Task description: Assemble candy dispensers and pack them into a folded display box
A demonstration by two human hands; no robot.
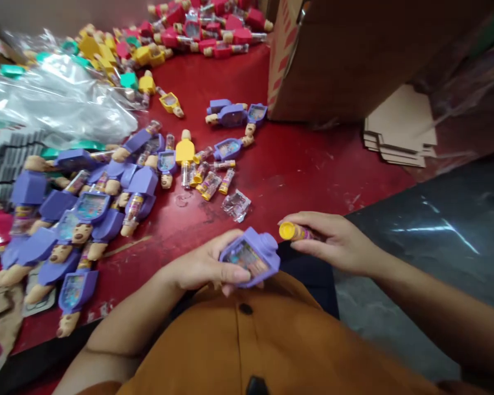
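**Work Position: Two Items Held Off the Work Surface**

The left hand (201, 264) is closed in a firm grip on a purple plastic case (251, 258) with a clear front window. The right hand (333, 242) pinches a slim tube with a yellow cap (292, 231) between thumb and fingers, cap end toward the case. The case and the tube are held just apart, in the air above the orange button-front shirt (247, 340) and just beyond the near edge of the red counter (304, 170).

Items on the counter:
- Along the left edge: a dense group of assembled purple plastic toy figures with tan ends (86, 219), many with tubes fitted.
- At mid-counter: a yellow plastic toy body (185, 151) beside loose candy-filled tubes (208, 181), with a small clear wrapper (236, 204) just nearer the person.
- Toward the far edge: a smaller purple group (230, 116) and a heap of red and yellow figures (201, 27) (some teal pieces lie farther left).
- At the far left corner: a clear plastic bag (53, 99).
- At the far right corner: a brown cardboard box (333, 60) and a stack of flat cardboard sheets (401, 131).
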